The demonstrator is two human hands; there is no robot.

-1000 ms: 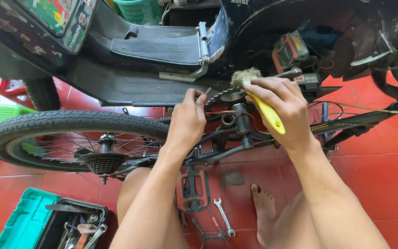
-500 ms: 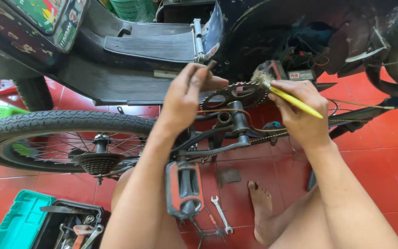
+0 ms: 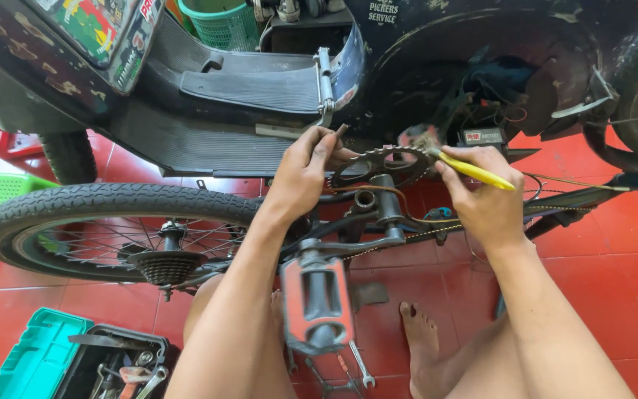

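A bicycle lies on its side over a red tiled floor. My left hand [image 3: 306, 171] grips the toothed chainring [image 3: 382, 164] at its left edge, fingers dark with grease. My right hand [image 3: 486, 201] holds a yellow-handled brush [image 3: 465, 167] whose bristle end touches the chainring's right side. The crank arm runs toward me and ends in a red and grey pedal [image 3: 317, 304]. The rear wheel [image 3: 112, 227] with its sprocket cluster lies left of my left forearm.
A dark scooter [image 3: 245, 96] stands just behind the bicycle. An open teal toolbox [image 3: 75, 363] with tools sits at bottom left. A spanner [image 3: 359, 366] lies on the tiles by my bare foot [image 3: 421, 341]. A green basket [image 3: 224, 26] stands at the top.
The chainring and crank have turned so the pedal has swung toward me. My right hand with the brush has shifted right along the chainring; my left hand stays on its left edge.
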